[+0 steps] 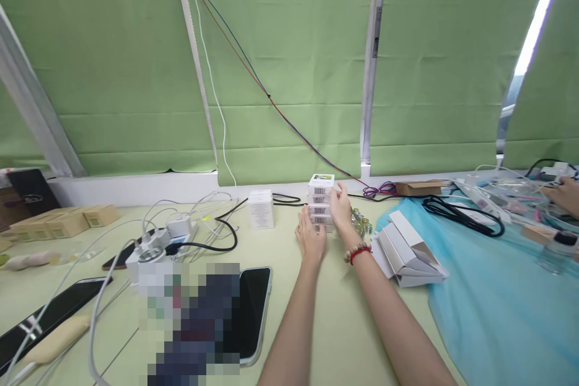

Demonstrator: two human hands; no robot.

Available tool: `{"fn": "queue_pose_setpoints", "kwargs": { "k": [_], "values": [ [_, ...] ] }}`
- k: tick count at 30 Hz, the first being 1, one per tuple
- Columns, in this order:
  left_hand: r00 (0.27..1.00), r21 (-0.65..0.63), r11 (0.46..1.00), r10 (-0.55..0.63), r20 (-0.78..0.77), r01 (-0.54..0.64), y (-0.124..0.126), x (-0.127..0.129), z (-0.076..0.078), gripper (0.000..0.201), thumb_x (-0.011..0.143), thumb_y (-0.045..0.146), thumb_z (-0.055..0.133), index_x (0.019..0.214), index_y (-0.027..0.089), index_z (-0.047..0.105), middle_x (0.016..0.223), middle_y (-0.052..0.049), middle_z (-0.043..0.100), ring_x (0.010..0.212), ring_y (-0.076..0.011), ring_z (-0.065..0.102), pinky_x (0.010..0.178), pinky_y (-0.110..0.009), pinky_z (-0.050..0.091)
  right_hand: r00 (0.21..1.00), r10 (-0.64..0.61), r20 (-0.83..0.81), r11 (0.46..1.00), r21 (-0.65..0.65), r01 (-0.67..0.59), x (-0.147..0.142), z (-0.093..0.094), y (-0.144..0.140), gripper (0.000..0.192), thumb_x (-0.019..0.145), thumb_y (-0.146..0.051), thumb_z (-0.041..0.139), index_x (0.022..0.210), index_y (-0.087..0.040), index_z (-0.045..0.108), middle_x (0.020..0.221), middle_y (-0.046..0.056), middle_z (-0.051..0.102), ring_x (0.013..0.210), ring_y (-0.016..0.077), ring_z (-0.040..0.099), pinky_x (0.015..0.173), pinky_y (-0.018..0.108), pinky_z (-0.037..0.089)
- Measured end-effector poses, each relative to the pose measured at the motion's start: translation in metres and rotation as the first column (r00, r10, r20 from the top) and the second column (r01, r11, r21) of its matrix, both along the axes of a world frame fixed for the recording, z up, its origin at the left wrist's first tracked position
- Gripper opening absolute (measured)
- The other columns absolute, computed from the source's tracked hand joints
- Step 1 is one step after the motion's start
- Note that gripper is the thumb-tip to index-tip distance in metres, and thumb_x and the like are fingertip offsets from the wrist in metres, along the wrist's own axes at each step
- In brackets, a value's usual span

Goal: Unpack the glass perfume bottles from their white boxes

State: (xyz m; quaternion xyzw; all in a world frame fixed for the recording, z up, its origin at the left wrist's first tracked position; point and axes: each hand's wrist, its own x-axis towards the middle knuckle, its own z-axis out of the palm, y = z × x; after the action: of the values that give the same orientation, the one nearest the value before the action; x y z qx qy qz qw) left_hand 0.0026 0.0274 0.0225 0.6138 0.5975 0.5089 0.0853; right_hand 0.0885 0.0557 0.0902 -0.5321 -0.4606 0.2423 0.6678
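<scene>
A stack of several small white boxes (320, 193) with barcode labels stands at the far middle of the pale green table (339, 325). My left hand (310, 240) rests flat against the stack's lower left side, fingers together. My right hand (341, 208) presses against the stack's right side, with beaded bracelets on its wrist. Both hands steady the stack between them. A single white box (261, 208) stands upright to the left of the stack.
A pile of flat folded white cartons (407, 250) lies on a blue cloth (497, 301) at right. Phones (253, 307), a power strip with chargers (156, 241) and cables fill the left. Another person's hand (563, 196) is at far right. Tan boxes (63, 222) sit far left.
</scene>
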Motion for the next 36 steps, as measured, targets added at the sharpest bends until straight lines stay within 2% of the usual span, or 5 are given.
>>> {"fn": "queue_pose_setpoints", "kwargs": {
  "k": [6,11,15,22,36],
  "values": [
    [0.964,0.106,0.99,-0.121,0.235,0.098,0.019,-0.009,0.0,0.075,0.072,0.018,0.046,0.143,0.021,0.022,0.148,-0.004,0.03,0.137,-0.019,0.026,0.113,-0.034,0.019,0.992,0.077,0.098,0.994,0.073,-0.084,0.022,0.02,0.009,0.055,0.083,-0.043,0.039,0.133,-0.02,0.043,0.118,0.009,0.06,0.108,0.0207,0.054,0.096,0.035,0.036],
    [0.798,0.118,0.942,-0.33,0.504,0.314,0.037,-0.018,0.011,0.072,0.071,0.013,0.047,0.139,0.027,0.03,0.146,0.002,0.034,0.136,-0.0149,0.028,0.11,-0.027,0.025,0.935,0.156,0.319,0.975,0.101,-0.197,0.033,0.021,0.018,0.043,0.086,-0.041,0.039,0.117,-0.018,0.059,0.124,0.009,0.057,0.116,0.0207,0.049,0.1,0.036,0.036],
    [0.713,0.173,0.895,-0.434,0.55,0.411,0.043,-0.016,0.032,0.069,0.072,0.012,0.045,0.138,0.027,0.032,0.144,0.002,0.037,0.134,-0.0148,0.031,0.108,-0.026,0.03,0.9,0.205,0.385,0.958,0.112,-0.265,0.031,0.014,0.024,0.034,0.085,-0.039,0.045,0.105,-0.019,0.064,0.111,0.007,0.065,0.105,0.0195,0.057,0.095,0.036,0.041],
    [0.674,0.194,0.849,-0.513,0.532,0.492,0.037,-0.011,0.051,0.065,0.068,0.008,0.047,0.132,0.02,0.043,0.137,-0.003,0.047,0.126,-0.0197,0.043,0.106,-0.031,0.034,0.898,0.239,0.368,0.953,0.09,-0.29,0.031,0.007,0.028,0.033,0.085,-0.028,0.045,0.113,-0.018,0.058,0.112,0.007,0.064,0.094,0.017,0.062,0.087,0.032,0.047],
    [0.751,0.139,0.895,-0.434,0.498,0.425,0.031,-0.014,0.063,0.063,0.068,0.009,0.046,0.13,0.021,0.046,0.134,-0.004,0.049,0.119,-0.02,0.049,0.099,-0.031,0.041,0.853,0.201,0.482,0.968,0.034,-0.247,0.039,0.023,0.02,0.029,0.078,-0.024,0.054,0.104,-0.017,0.064,0.11,0.009,0.065,0.102,0.0202,0.059,0.085,0.035,0.049]
  ]
}}
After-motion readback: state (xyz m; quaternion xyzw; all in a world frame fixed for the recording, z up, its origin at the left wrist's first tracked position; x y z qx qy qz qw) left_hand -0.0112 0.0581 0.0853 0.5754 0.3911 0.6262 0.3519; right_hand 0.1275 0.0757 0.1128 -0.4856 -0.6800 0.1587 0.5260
